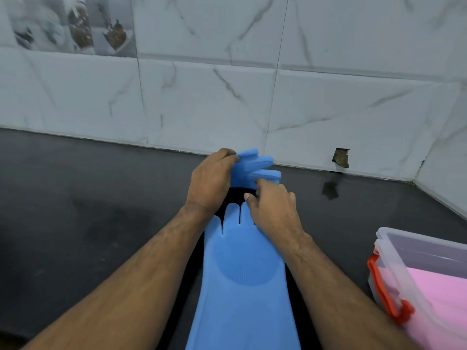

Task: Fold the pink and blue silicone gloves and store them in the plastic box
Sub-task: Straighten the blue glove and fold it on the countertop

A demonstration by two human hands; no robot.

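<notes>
Both hands are working at the far end of the blue gloves (242,269), which are lying lengthwise on the dark surface (88,210), cuff end running toward the person and out past the bottom edge; the hands are sitting close together, just apart, each clamped on blue silicone. The left hand (211,180) is gripping a blue finger section (255,166) that is lifted and bent up near the wall, its thumb and fingers curling round the left side of it; the right hand (274,209) is pinching the lower right edge of that same raised part, fingertips curled in. Whether the raised part belongs to a 2nd glove or is the folded end of the 1st, I cannot tell. Below the hands, 2 or 3 flat blue fingers are pointing away from the person, and a round ribbed patch is showing on the palm of the flat glove.

The box (394,263) is standing at the right edge of the surface, well apart from the hands; it is clear plastic with a red latch (386,296) on its near-left side, lid off; pink gloves (439,306) are lying inside it, partly cut off by the frame.

Behind the surface, a marbled tile wall (227,84) is rising; a small hole (341,158) is showing in 1 tile low on the right.
</notes>
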